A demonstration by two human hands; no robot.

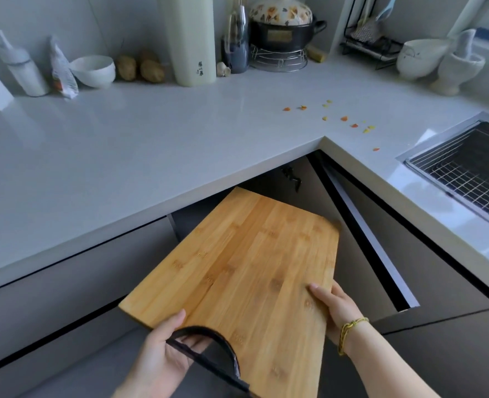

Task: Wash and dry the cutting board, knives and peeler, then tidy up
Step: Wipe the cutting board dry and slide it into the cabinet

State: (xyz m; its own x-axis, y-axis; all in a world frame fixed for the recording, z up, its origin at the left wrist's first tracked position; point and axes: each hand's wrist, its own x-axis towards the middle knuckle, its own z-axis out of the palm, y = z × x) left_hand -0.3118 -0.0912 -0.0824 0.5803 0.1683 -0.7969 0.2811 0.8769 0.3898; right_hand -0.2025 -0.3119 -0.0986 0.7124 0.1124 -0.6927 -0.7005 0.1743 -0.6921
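Left hand (163, 349) curled through black handle cutout (206, 330), right hand (335, 305) pinching side edge, thumb on top; cutting board (252, 268) held tilted below counter (122, 153) corner. Bamboo: stiff, probably hefty, slick when wet, so keep handle-plus-edge grip

The cutting board (246, 268) was a rectangular slab of light bamboo strips with a bare top face and a black-rimmed, half-round handle hole (226, 343) cut into its near end. It was held in the air below the counter (122, 168) edge, its far end pointing toward the inner corner, with the left hand (163, 349) gripping at the handle hole and the right hand (338, 305) gripping its right edge
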